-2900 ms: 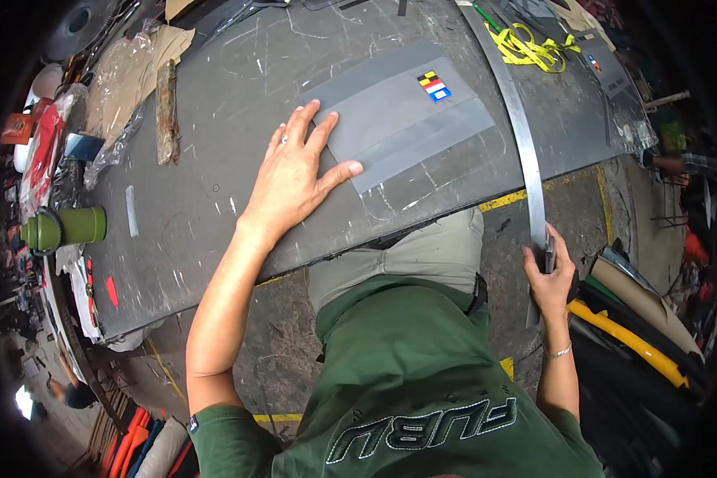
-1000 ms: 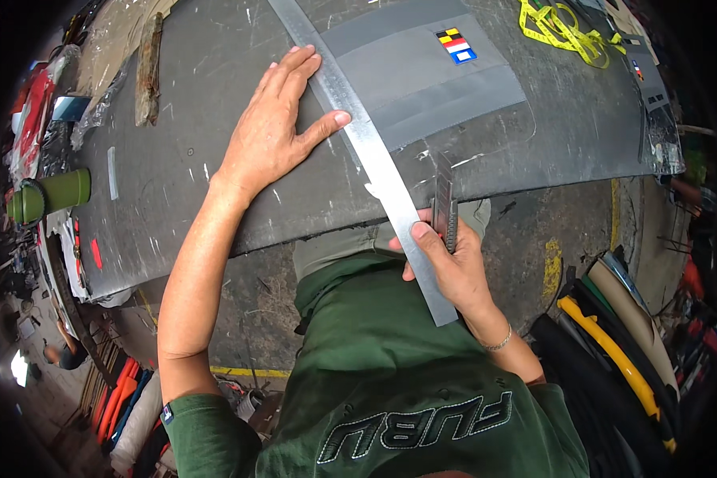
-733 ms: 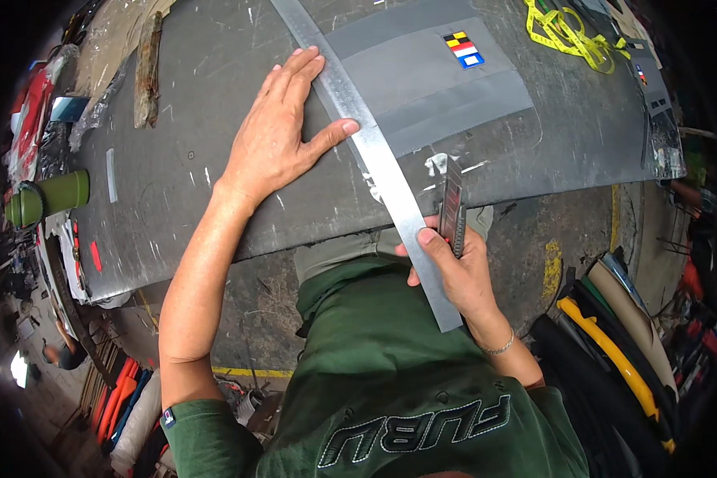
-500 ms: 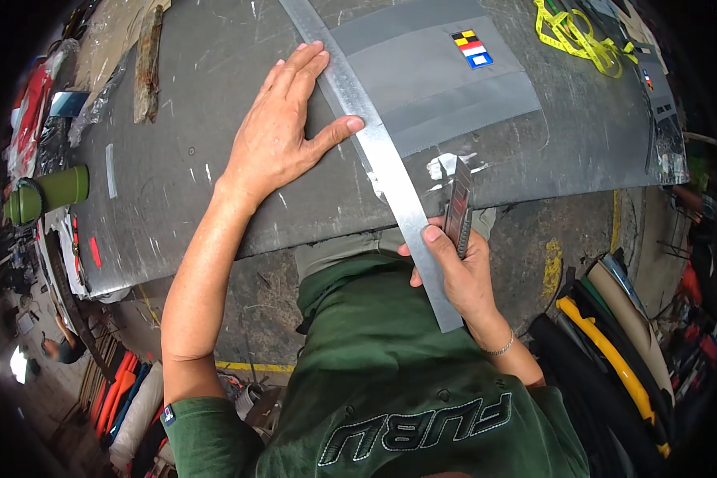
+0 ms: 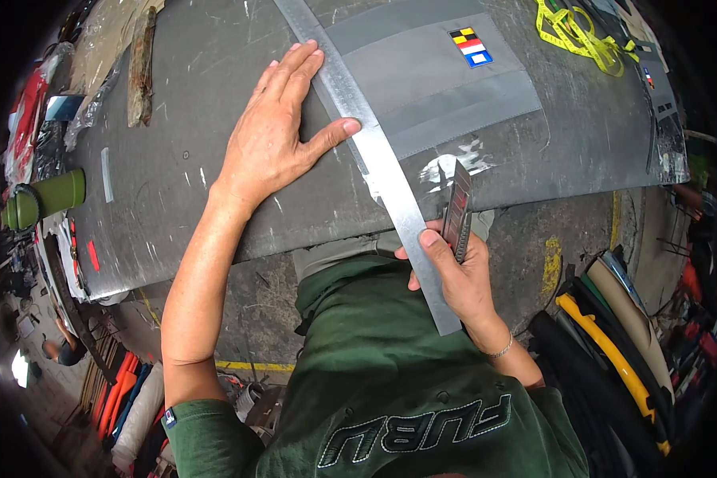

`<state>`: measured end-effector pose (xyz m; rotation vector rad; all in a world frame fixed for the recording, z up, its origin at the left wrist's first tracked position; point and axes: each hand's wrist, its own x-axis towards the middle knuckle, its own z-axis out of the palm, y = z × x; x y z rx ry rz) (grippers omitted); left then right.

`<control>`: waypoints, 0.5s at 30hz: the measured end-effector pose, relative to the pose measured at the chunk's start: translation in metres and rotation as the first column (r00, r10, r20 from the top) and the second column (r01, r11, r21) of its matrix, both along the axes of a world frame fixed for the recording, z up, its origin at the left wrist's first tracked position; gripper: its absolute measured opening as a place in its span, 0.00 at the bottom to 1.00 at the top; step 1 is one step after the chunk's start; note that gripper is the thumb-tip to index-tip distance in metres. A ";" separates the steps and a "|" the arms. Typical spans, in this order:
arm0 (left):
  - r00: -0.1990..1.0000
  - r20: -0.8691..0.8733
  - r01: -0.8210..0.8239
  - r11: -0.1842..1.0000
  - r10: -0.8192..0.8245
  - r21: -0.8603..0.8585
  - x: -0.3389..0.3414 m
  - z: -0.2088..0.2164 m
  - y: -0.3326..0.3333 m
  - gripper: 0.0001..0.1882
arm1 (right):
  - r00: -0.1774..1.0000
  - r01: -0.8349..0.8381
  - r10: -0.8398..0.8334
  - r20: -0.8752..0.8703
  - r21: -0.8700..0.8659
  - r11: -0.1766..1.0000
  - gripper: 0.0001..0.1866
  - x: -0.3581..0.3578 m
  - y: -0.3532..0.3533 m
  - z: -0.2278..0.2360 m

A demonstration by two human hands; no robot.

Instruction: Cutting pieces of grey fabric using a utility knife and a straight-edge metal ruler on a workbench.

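Note:
A long steel ruler point(image 5: 382, 163) lies slantwise across the dark table, along the left side of a grey fabric piece point(image 5: 422, 88) with a small colourful flag patch point(image 5: 471, 48). My left hand point(image 5: 271, 135) lies flat on the table with fingers stretched out, fingertips at the ruler's edge and thumb resting on it. The ruler's near end sticks out past the table edge towards me, and my right hand point(image 5: 458, 275) grips it there. A utility knife point(image 5: 458, 211) is also held in that hand, its blade pointing up and away from me.
A yellow measuring tape point(image 5: 577, 36) lies at the far right of the table point(image 5: 175, 183). At the left are a rough wooden strip point(image 5: 142, 72) and a green bottle point(image 5: 52, 197). Rolls of material point(image 5: 605, 342) stand at the lower right. Another person point(image 5: 68, 346) is at the far left.

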<state>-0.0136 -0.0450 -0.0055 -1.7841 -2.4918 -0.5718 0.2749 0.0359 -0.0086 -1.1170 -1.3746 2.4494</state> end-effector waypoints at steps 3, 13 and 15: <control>0.999 0.036 -0.001 1.000 0.001 -0.002 0.002 0.002 0.000 0.46 | 1.000 0.022 -0.022 0.005 0.014 1.000 0.17 -0.001 -0.001 -0.001; 1.000 0.002 0.000 1.000 0.000 0.003 0.001 0.002 0.000 0.50 | 1.000 0.017 -0.017 0.001 -0.003 1.000 0.17 -0.001 -0.001 0.001; 1.000 0.004 -0.003 1.000 0.003 0.001 0.002 0.001 0.000 0.51 | 1.000 0.015 -0.015 0.003 -0.005 1.000 0.17 -0.001 0.000 0.001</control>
